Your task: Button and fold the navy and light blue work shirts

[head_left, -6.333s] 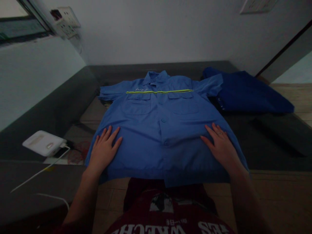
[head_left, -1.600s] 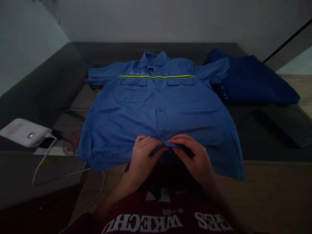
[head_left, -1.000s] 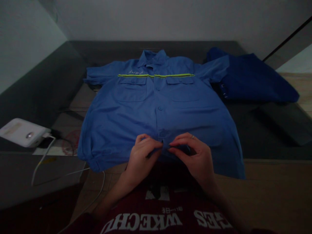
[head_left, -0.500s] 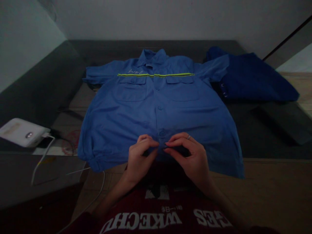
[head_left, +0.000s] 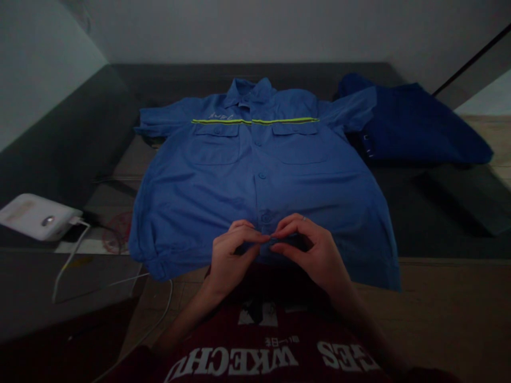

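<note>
A blue short-sleeved work shirt point(head_left: 223, 197) with a yellow-green reflective stripe across the chest lies flat, front up, collar away from me. Its buttons run down the middle. My left hand point(head_left: 229, 258) and my right hand point(head_left: 313, 252) meet at the shirt's bottom hem in the centre. Both pinch the hem fabric at the lowest button, fingertips nearly touching. A ring shows on my right hand.
A dark navy garment point(head_left: 411, 133) lies folded at the back right, under the shirt's sleeve. A white device point(head_left: 38, 215) with a white cable point(head_left: 67, 260) sits at the left. The dark sofa-like surface point(head_left: 451, 213) ends at a wooden floor point(head_left: 451, 314) on the right.
Earlier both hands lay flat and apart on the shirt's lower part. They have come together at the centre hem and keep pinching it; fingers shift slightly over the last second.
</note>
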A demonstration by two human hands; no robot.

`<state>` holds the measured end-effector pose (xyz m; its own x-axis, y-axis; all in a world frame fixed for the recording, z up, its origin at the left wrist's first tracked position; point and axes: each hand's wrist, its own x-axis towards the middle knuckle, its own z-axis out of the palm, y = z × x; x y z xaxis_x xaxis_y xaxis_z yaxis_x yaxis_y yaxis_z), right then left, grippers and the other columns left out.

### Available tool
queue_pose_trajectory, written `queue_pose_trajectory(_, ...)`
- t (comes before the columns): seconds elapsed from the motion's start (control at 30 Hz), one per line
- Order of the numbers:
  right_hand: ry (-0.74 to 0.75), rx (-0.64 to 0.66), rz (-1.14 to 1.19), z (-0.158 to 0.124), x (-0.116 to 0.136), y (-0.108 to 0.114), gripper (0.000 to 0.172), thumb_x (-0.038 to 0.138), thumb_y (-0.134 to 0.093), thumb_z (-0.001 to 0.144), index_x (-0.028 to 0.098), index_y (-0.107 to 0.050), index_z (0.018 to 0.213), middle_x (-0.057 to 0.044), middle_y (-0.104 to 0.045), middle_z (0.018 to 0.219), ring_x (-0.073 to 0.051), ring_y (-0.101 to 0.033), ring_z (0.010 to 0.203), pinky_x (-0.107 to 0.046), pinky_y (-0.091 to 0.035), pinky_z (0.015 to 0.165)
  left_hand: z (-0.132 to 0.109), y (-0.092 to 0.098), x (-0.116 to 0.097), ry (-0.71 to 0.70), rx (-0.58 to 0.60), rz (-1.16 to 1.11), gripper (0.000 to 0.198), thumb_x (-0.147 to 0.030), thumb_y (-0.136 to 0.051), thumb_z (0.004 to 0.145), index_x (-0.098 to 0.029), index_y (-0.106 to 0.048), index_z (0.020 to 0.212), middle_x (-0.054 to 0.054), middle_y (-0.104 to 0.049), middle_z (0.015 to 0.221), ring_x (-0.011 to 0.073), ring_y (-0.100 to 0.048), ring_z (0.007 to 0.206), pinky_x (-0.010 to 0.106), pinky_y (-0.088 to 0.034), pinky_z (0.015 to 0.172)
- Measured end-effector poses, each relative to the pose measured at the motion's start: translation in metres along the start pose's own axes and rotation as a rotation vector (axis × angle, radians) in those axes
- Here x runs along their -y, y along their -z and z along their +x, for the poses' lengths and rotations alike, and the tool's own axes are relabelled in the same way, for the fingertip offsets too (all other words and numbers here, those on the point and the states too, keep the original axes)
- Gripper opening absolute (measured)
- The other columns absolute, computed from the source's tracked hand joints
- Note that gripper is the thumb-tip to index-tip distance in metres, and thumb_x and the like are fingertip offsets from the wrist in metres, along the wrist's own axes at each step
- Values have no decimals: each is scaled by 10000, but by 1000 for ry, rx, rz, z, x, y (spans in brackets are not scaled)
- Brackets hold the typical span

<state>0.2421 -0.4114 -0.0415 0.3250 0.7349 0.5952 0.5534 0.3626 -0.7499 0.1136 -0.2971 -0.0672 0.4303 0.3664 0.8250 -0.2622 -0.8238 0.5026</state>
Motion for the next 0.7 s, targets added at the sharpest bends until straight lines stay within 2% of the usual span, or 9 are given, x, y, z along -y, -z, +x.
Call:
queue_pose_trajectory(0.33, 68, 31, -69, 2, 3, 2, 63, 202, -679, 800, 204, -652, 743, -10, -641, 819, -145, -611, 774, -294, -491, 725, 0, 0, 2, -34, 12, -33, 168, -56, -596, 804, -203, -664, 757, -26, -700, 694, 106, -623, 641, 320, -518, 780)
queue_pose_trajectory(0.43, 74, -15, -79, 1, 1, 1, 108, 202, -661, 811, 204, -629, 708, -5, -637, 792, -143, -604, 749, -287, -490, 702, 2, 3, -3, -4, 73, -3, 188, -35, -576, 805, -200, -667, 801, -19, -702, 730, 114, -635, 703, 302, -512, 785)
queue_pose_trajectory(0.53, 72, -112, -85, 2, -1, 0, 139, 194, -638, 822, 204, -608, 687, -4, -627, 760, -143, -591, 730, -287, -483, 687, 4, 11, -11, 39, 151, 126, 193, -91, -591, 813, -203, -660, 955, 26, -708, 896, 155, -642, 856, 310, -515, 793)
queue_pose_trajectory(0.6, 62, -174, -86, 3, -2, -1, 144, 202, -629, 827, 205, -602, 686, -7, -620, 752, -145, -585, 724, -291, -480, 682, 2, 17, -17, 4, 66, 205, 208, -156, -623, 810, -202, -637, 1012, 50, -687, 972, 179, -626, 915, 331, -507, 809)
queue_pose_trajectory(0.67, 59, -219, -88, 5, -2, -1, 150, 213, -626, 831, 205, -596, 684, -7, -613, 746, -143, -579, 717, -288, -476, 673, 0, 21, -22, -76, -11, 199, 123, -195, -615, 824, -195, -629, 946, 38, -676, 880, 169, -622, 831, 316, -499, 761)
queue_pose_trajectory(0.7, 63, -235, -93, 5, -1, -2, 151, 216, -627, 831, 205, -593, 685, -6, -610, 744, -141, -577, 714, -285, -474, 668, -1, 22, -24, -104, 5, 175, 51, -202, -595, 839, -191, -624, 880, 22, -664, 793, 151, -614, 745, 291, -491, 702)
